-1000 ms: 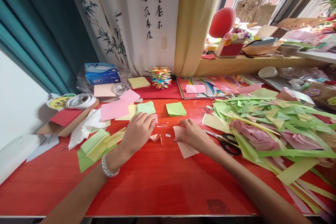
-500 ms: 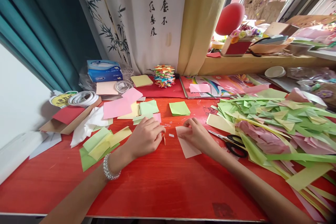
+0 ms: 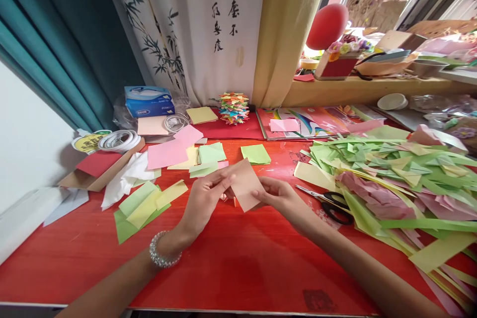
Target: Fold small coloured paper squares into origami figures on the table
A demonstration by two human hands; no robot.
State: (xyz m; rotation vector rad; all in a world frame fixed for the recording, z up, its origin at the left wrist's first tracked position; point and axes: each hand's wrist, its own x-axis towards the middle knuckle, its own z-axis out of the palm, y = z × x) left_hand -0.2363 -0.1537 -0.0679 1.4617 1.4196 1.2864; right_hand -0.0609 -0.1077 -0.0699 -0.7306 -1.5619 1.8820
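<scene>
It was judged that the tan sheet (image 3: 246,188) could be bent or creased askew if it was pulled unevenly, since it was supported at two sides only. Its left side was pinched by the left hand (image 3: 210,196), and its right edge by the right hand (image 3: 278,193); each grip was closed down to the paper, with the thumb laid on the near face and the fingers largely hidden. A small folded piece (image 3: 235,202), partly covered beside the left hand, could be knocked or flattened if the hands were lowered carelessly. The sheet was held between the hands, apparently just above the red desk (image 3: 231,268). It was plain, four-sided and turned corner-up; no clear crease could be made out, nor could its layers be counted.
</scene>
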